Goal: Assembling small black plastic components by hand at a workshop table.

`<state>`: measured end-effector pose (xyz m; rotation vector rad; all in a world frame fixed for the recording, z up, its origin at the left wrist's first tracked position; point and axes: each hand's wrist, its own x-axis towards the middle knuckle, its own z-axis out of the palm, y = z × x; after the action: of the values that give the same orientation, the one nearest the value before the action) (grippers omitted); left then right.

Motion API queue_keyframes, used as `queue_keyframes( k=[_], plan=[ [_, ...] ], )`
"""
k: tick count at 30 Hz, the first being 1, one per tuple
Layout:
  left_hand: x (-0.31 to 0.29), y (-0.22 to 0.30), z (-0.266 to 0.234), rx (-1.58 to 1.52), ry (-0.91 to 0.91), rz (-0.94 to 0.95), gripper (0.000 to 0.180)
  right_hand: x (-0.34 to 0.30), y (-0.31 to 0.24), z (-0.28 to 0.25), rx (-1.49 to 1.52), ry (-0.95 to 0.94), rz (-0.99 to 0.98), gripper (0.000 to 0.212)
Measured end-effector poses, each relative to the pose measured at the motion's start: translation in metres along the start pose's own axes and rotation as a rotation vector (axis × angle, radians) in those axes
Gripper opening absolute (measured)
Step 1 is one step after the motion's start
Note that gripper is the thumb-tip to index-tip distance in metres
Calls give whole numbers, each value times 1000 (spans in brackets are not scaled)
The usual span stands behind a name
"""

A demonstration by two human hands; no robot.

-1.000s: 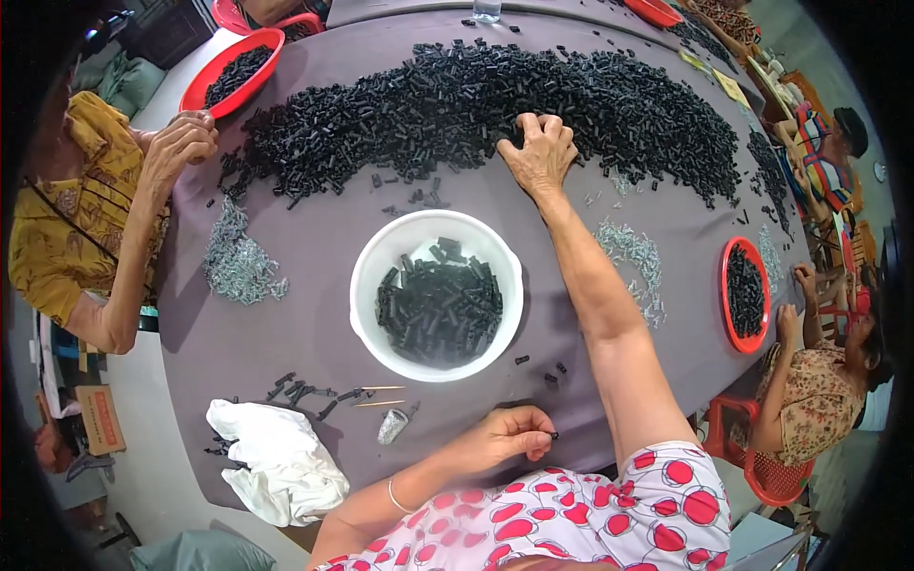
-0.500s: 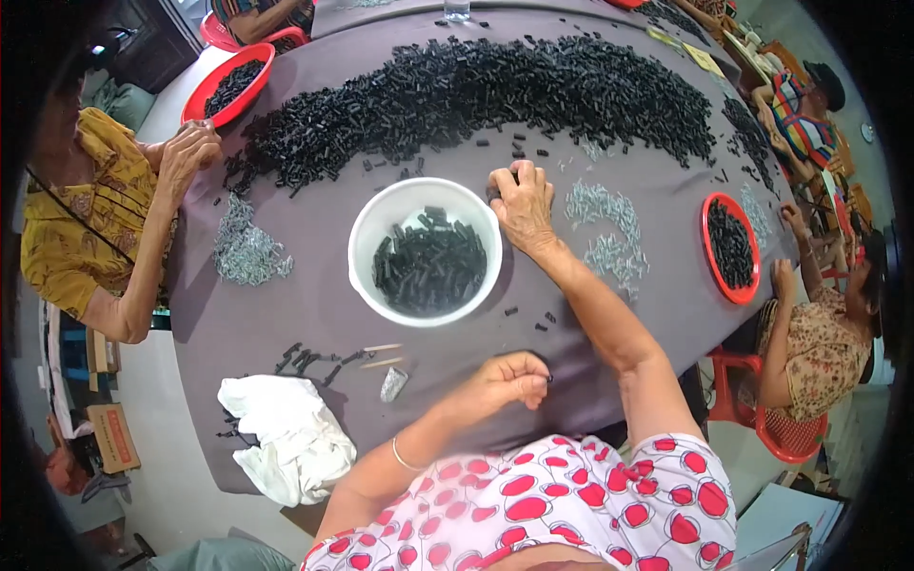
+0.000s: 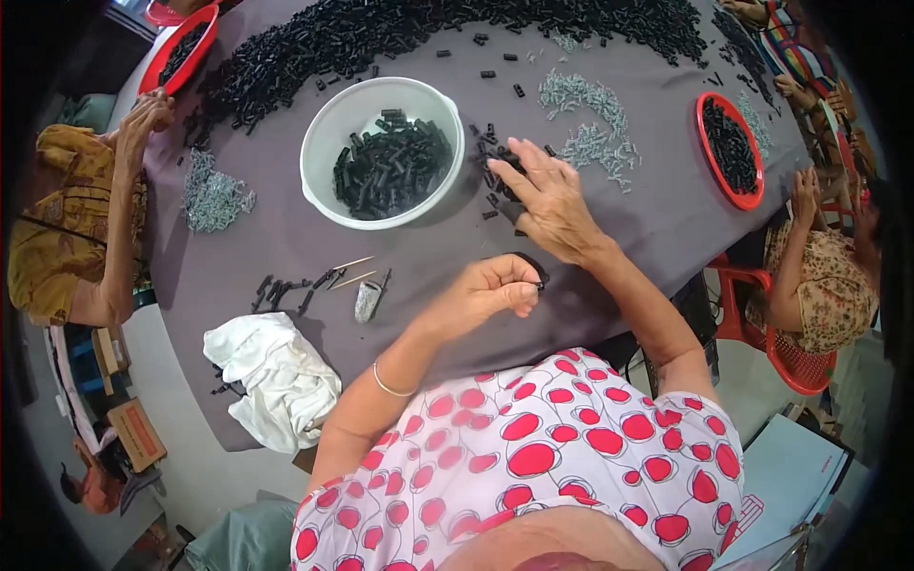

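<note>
My left hand (image 3: 495, 290) is closed in a pinch near the table's front edge, with the dark end of a small black plastic piece (image 3: 541, 285) showing at its fingertips. My right hand (image 3: 557, 205) has its fingers spread above several loose black plastic pieces (image 3: 491, 152), partly hiding them; I see nothing gripped in it. Left of these pieces stands a white bowl (image 3: 308, 157) holding many short black tubular pieces (image 3: 392, 164). Beyond the right hand, small silvery metal pins or screws (image 3: 595, 109) lie scattered on the grey-brown tablecloth (image 3: 419, 249).
A long heap of black pieces (image 3: 400, 38) stretches across the far table. To the left lie a white cloth (image 3: 276, 381), thin wooden sticks (image 3: 354, 278) and a small grey-white wrapped object (image 3: 367, 302). A red tray (image 3: 703, 143) is at right. Co-workers sit at both sides.
My right hand has gone from closed fingers beside the bowl to spread fingers nearer me, with black pieces now under it. The left hand keeps its pinch. The whole view has tilted downward.
</note>
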<state>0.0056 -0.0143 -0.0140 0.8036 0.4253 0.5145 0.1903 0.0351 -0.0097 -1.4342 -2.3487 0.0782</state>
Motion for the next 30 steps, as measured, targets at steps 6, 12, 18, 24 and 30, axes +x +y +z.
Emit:
queue_keyframes(
  k=[6,12,18,24,30],
  plan=[
    [-3,1,4,0,-35,8,20,-27,-12,-18,25,-127,-62,59],
    [-5,5,6,45,10,-46,19,-27,-15,-27,113,-117,-30,55],
    [-6,8,6,43,-22,-103,15,-27,-15,-21,111,-104,-123,53],
    [-10,10,8,58,2,-146,19,-8,-14,-23,205,-79,-152,56],
    [-11,9,5,43,9,-156,21,-3,0,-29,205,-19,-157,57]
  ],
)
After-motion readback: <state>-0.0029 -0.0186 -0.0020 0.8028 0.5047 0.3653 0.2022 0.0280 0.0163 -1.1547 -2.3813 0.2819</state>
